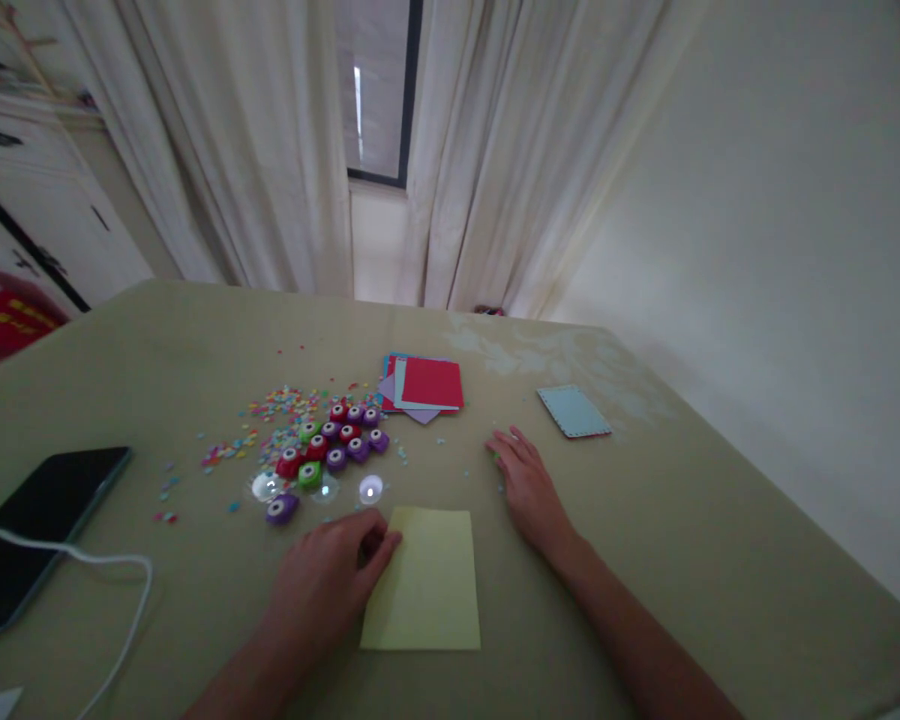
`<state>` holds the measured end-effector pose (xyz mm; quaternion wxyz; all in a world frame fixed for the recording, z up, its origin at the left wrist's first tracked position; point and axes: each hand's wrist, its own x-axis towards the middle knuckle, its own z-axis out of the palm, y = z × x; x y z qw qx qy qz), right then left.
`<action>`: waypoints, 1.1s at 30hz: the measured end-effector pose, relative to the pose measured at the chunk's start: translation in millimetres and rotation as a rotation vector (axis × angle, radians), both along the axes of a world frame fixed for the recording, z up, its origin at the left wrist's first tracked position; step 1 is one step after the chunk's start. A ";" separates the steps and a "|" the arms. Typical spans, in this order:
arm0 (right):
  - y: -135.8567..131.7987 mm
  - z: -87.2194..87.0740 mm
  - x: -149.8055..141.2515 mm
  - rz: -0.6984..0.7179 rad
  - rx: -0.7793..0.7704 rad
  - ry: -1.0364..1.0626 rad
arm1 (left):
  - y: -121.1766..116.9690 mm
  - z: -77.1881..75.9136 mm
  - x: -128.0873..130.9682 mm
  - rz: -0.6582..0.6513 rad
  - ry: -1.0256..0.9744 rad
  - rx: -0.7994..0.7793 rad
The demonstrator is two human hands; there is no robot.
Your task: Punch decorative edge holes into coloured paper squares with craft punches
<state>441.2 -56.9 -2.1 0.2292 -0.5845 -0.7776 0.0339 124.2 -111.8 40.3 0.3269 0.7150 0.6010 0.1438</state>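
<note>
Head view: yellow sheet (pixel 429 590) lies toward the surface's (pixel 667 540) near edge, approx. mid. L hand (pixel 330 565) is at the sheet's left side, thumb over it, fingers curled; can't tell if the L grip pinches it. R hand (pixel 525 485) is palm-down past the sheet's right side, R grip loose, fingers extended; green bit (pixel 493 455) at fingertips, too small to tell if held. Card stack (pixel 433 385) is nr the far edge, red on top; blue card (pixel 574 411) toward the right edge. Confetti (pixel 270 405), eye-dot pieces (pixel 317 447) & clear discs (pixel 370 489) lie left of centre. Phone (pixel 41 515) is by the left edge, w/ white cable (pixel 67 548) across.
</note>
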 end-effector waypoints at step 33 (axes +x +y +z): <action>-36.4 43.6 -64.5 0.186 -0.095 0.622 | 9.3 -30.3 -11.0 0.035 -0.273 0.352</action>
